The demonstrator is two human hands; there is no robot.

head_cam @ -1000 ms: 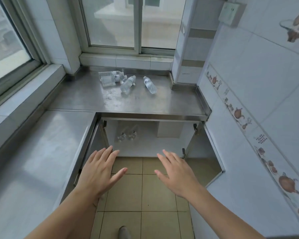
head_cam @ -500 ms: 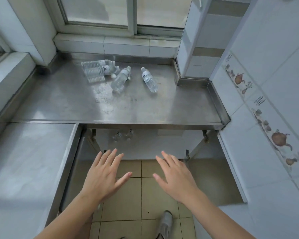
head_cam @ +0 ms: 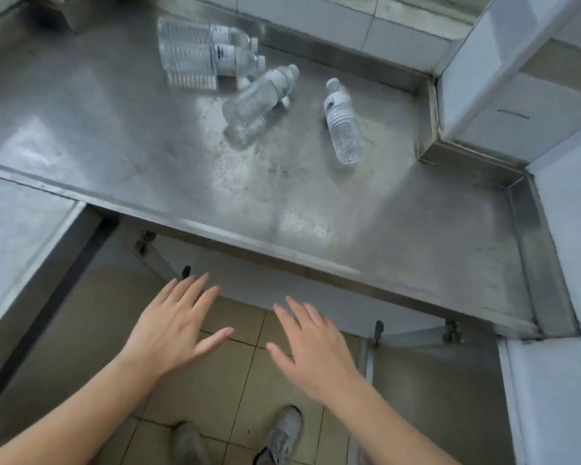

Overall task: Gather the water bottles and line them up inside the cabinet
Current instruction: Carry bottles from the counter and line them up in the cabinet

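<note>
Both hands are held out flat, palms down, fingers straight and a little spread, holding nothing. Left hand (head_cam: 173,328) and right hand (head_cam: 311,347) hover side by side above the tiled floor (head_cam: 235,380), in front of the open cabinet (head_cam: 282,290) under a steel counter (head_cam: 148,146). Neither hand touches anything.

Four clear plastic bottles lie on their sides on the counter, toward its far edge, well apart from the hands. Two of them lie side by side and touching at the back left, caps pointing right: the far bottle (head_cam: 205,33) and the near bottle (head_cam: 208,58), each with a white label. A third bottle (head_cam: 260,95) lies at an angle just right of that pair, its cap close to the near bottle's cap. A fourth bottle (head_cam: 342,120) lies alone further right, cap pointing away from the viewer. Whether the bottles hold water cannot be told for sure; they look clear throughout.

Little of the cabinet's inside shows from this angle: only a pale back wall beneath the counter's front edge. A cabinet door (head_cam: 433,380) stands swung open at the right. At the bottom edge, two grey shoes (head_cam: 282,434) stand on the floor. White tiled wall (head_cam: 557,229) runs along the right side.
</note>
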